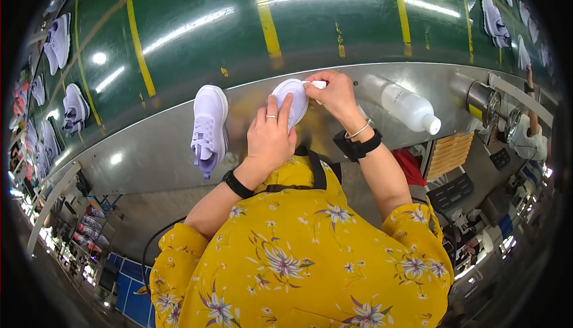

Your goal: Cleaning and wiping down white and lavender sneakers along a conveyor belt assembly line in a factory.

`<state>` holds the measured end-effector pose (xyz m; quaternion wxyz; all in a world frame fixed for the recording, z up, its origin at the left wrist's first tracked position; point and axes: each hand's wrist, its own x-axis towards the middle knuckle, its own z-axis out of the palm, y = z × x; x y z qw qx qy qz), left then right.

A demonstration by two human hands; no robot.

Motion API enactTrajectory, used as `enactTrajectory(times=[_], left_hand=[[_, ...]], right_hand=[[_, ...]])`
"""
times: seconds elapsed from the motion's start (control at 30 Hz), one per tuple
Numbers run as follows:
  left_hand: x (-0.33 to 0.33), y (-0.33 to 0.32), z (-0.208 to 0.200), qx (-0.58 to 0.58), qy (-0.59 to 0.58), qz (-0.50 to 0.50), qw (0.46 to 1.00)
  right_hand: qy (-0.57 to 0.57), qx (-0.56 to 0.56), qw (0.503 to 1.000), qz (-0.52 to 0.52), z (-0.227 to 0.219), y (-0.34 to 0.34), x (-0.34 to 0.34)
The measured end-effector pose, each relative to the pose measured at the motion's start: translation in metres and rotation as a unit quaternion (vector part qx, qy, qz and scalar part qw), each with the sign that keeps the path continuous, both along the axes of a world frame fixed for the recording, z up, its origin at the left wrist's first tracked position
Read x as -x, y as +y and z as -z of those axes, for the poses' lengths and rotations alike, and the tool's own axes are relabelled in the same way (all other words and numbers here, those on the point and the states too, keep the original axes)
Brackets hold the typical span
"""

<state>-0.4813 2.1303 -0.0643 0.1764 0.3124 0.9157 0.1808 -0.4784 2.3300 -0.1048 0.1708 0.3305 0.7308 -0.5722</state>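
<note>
A lavender sneaker with a white sole lies on the metal ledge, its toe pointing away from me. My left hand lies over its upper and grips it, two fingers stretched toward the toe; the shoe's heel is hidden beneath that hand. My right hand is closed in a pinch on a small white piece, perhaps a cloth or eraser, at the sole's right edge near the toe. To the left stands a matching lavender sneaker with its laces toward me, touched by neither hand.
A white plastic bottle lies on the ledge to the right, beside a metal canister. Beyond the ledge runs a green belt with yellow stripes, carrying more sneakers at left and right. A wooden slatted seat is at lower right.
</note>
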Motion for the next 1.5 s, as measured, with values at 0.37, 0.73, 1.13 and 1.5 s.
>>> enactTrajectory(times=[0.37,0.73,1.13,1.5], left_hand=[[0.002,0.004,0.001,-0.011,0.011,0.007,1.0],[-0.001,0.005,0.0,-0.009,-0.002,0.01,1.0],[0.02,0.016,-0.016,0.02,0.059,0.186,0.981],[0.029,0.012,-0.002,-0.016,0.034,0.199,0.979]], right_hand=[[-0.027,0.027,0.999,0.032,0.003,-0.001,0.0],[0.064,-0.026,0.997,0.035,0.021,-0.003,-0.043],[0.091,0.134,0.946,0.281,0.015,-0.013,-0.099],[0.076,0.131,0.948,0.281,0.024,-0.021,-0.1]])
